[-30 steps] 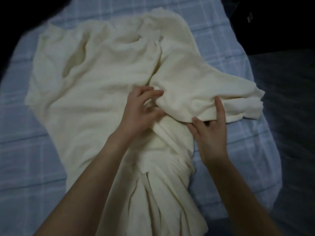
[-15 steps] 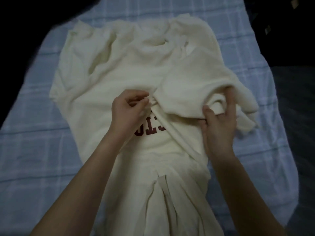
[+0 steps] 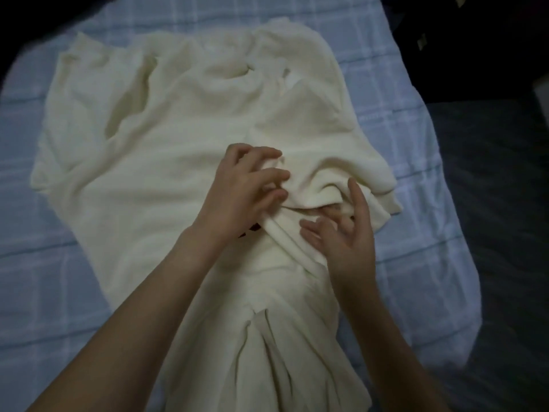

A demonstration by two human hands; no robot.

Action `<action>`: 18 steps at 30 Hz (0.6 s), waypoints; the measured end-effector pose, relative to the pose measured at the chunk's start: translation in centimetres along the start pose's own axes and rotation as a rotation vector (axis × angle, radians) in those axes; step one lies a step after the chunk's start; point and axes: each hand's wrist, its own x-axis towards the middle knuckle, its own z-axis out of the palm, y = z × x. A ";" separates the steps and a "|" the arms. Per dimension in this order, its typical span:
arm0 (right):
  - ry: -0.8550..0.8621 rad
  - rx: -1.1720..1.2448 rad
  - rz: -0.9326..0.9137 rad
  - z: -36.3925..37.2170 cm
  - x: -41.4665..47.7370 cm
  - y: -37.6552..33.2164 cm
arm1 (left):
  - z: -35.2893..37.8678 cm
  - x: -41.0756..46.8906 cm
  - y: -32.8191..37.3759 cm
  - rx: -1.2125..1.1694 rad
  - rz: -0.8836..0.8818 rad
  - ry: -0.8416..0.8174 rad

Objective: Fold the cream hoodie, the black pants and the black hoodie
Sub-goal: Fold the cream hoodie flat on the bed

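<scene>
The cream hoodie (image 3: pixel 166 179) lies spread over a light blue checked sheet (image 3: pixel 44 281), its lower part bunched toward me. My left hand (image 3: pixel 237 194) sits on the hoodie's middle with curled fingers pinching a fold of the cloth. My right hand (image 3: pixel 341 236) lies just right of it with fingers spread and fairly straight. Some fingertips are tucked under the edge of the folded-over right sleeve (image 3: pixel 341 162). A bit of dark red print (image 3: pixel 249 230) peeks out under my left wrist. I can make out no black pants or black hoodie.
The sheet ends at the right, where a dark grey surface (image 3: pixel 499 233) begins. Dim, unclear dark shapes (image 3: pixel 475 40) fill the far right corner. The far left corner is black.
The right sleeve that my right hand was lifting now lies lower on the hoodie's body and covers most of the red print. My right fingers have spread out. My left hand has shifted slightly right.
</scene>
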 end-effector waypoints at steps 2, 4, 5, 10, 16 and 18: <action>0.130 -0.292 -0.166 -1.9 -0.5 -0.1 | 0.3 -0.3 -0.4 -0.031 -0.022 0.000; 0.263 -0.633 -0.305 -3.7 0.1 -0.3 | 0.6 -0.5 -0.6 -0.050 -0.048 0.001; 0.313 -0.748 -0.326 -4.5 0.8 -0.4 | 0.6 -0.5 -0.6 -0.061 -0.058 0.003; 0.246 -0.730 -0.170 -5.2 4.1 -0.9 | 1.1 -0.5 -0.7 -0.124 -0.099 0.049; 0.200 -0.385 -0.166 -5.1 5.2 -2.4 | 0.0 -0.5 -0.1 -0.336 -0.375 0.246; 0.169 -0.295 -0.192 -4.2 5.0 -3.4 | -1.0 -0.3 -0.3 -0.485 -0.500 0.347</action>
